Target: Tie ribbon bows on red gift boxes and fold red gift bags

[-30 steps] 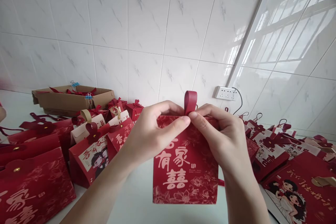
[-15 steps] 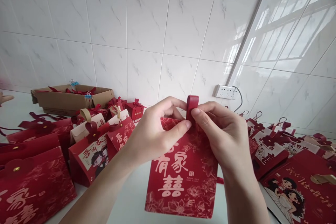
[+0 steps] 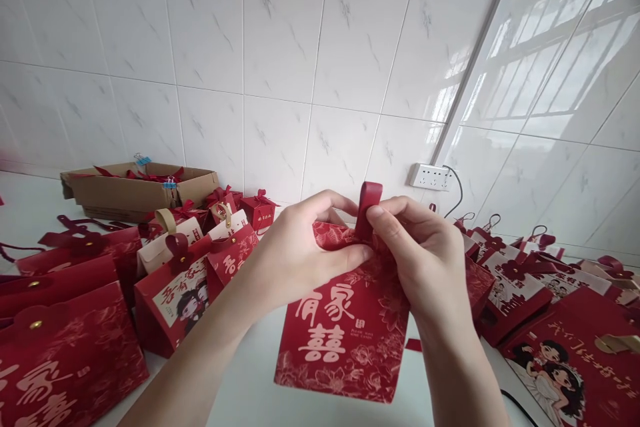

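The red box (image 3: pixel 343 353) was held up in front of the person, above the white table (image 3: pixel 240 380), between the boxes (image 3: pixel 187 303) on the left and more boxes (image 3: pixel 570 347) on the right; whether its lower edge touched the table could not be told. The left hand (image 3: pixel 310 257) pinched the box's top edge, thumb laid across the front and fingers behind, their tips mostly hidden. The right hand (image 3: pixel 425 253) pinched the base of the strap (image 3: pixel 369 208) between thumb and forefinger, its other fingers curled behind the upper right corner. The box looked like thin printed card: light, fairly stiff along its flat panel, smooth enough to slide a little, and likely to crease if squeezed hard. The strap seemed softer and bendable. The top edge and the strap's base looked the safest holds, with the side edges next. The printed front faced the person, strap loop pointing up; the long axis ran from loop to bottom edge, leaning slightly, top toward the right.
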Tool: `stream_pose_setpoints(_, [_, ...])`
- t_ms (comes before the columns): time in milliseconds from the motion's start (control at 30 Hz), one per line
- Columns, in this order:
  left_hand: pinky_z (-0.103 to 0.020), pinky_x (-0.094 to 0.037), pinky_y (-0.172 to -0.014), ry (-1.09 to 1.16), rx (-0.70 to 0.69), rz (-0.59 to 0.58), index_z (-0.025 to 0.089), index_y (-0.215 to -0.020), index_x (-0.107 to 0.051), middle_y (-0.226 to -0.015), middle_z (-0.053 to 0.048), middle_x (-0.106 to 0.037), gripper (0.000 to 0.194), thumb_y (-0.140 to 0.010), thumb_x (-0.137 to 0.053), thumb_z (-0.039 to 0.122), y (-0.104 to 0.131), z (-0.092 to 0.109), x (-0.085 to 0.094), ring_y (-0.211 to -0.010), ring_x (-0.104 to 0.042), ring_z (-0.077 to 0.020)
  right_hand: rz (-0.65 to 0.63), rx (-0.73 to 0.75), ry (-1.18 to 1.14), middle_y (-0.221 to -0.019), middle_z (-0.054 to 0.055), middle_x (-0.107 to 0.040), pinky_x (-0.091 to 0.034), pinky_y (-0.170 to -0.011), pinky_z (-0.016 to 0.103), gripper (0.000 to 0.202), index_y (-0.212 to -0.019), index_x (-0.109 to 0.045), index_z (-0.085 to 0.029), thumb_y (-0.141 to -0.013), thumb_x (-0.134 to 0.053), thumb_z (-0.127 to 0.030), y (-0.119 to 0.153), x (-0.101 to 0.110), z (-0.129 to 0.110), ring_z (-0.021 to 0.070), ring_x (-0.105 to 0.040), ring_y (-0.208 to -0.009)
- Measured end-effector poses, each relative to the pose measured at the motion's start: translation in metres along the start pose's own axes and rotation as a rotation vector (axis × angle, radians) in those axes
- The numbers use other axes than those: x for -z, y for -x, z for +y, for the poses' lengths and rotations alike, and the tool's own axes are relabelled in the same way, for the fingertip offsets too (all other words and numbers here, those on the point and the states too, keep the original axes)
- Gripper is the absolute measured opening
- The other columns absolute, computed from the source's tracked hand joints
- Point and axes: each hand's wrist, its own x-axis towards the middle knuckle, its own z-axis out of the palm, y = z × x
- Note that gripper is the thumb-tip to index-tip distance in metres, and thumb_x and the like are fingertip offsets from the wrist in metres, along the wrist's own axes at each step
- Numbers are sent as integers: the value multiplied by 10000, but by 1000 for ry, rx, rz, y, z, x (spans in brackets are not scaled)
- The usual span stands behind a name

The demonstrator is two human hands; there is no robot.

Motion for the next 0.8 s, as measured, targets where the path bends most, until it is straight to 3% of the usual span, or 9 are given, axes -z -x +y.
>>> stream_pose_setpoints(200, [-280,-483,-802,12,-43,-47,231,-937,-625,-913,5,-666,171,-777,-659,280,0,-1,2,-907,-615,-169,-30,-29,27,-583,-27,-506,-349,-454,188,263,-669,-607,-181,-814,-637,-398,-1,1,1,79,-447,-509])
stream_pose_setpoints(500, [-258,-490,-778,118,-41,-82,208,-864,-596,-896,14,-666,130,-772,-671,261,-1,2,-1,-854,-623,-143,-56,43,52,-611,-9,-616,-415,-479,200,210,-697,-661,-192,-803,-660,-374,-2,5,-1,103,-538,-539])
stream_pose_setpoints(667, [-246,-493,-755,148,-39,-80,212,-866,-599,-857,26,-660,74,-804,-637,230,1,3,-4,-830,-627,-129,-201,2,-39,-714,-7,-677,-478,-541,192,166,-750,-669,-211,-821,-655,-361,-4,16,-2,108,-608,-619])
stream_pose_setpoints(800, [-266,-500,-785,172,-23,-69,228,-948,-609,-934,8,-666,138,-814,-635,248,2,4,-3,-897,-631,-152,-394,-8,-20,-925,23,-689,-544,-653,241,188,-1011,-662,-249,-833,-644,-309,-4,26,-5,157,-663,-797])
